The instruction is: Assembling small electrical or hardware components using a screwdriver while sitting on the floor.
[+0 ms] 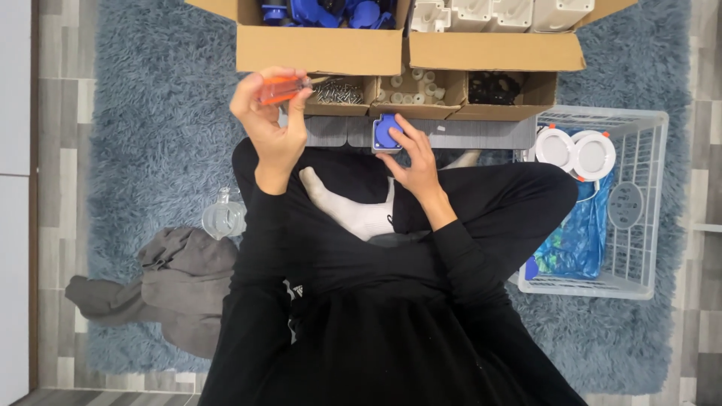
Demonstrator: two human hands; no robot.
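The left hand (272,120) is raised at eleven o'clock from the lap, fingers clenched around an orange screwdriver handle (282,89). The right hand (410,154) lies at twelve o'clock, fingers grasping a blue socket (386,131) that rests on a grey board (466,133). Beyond, at twelve, sit small boxes of screws (337,92) and white plugs (414,86). A white basket (639,203) stands at three o'clock, a clear jar (223,218) at nine.

Left hand (272,120): raised before the small cardboard tray of metal screws (338,93).
Right hand (410,154): on the blue square socket (386,133), atop the grey ribbed panel (451,134).
White wire basket (639,203): right of the legs.
Clear glass jar (224,218): left, on the shaggy rug (150,135).
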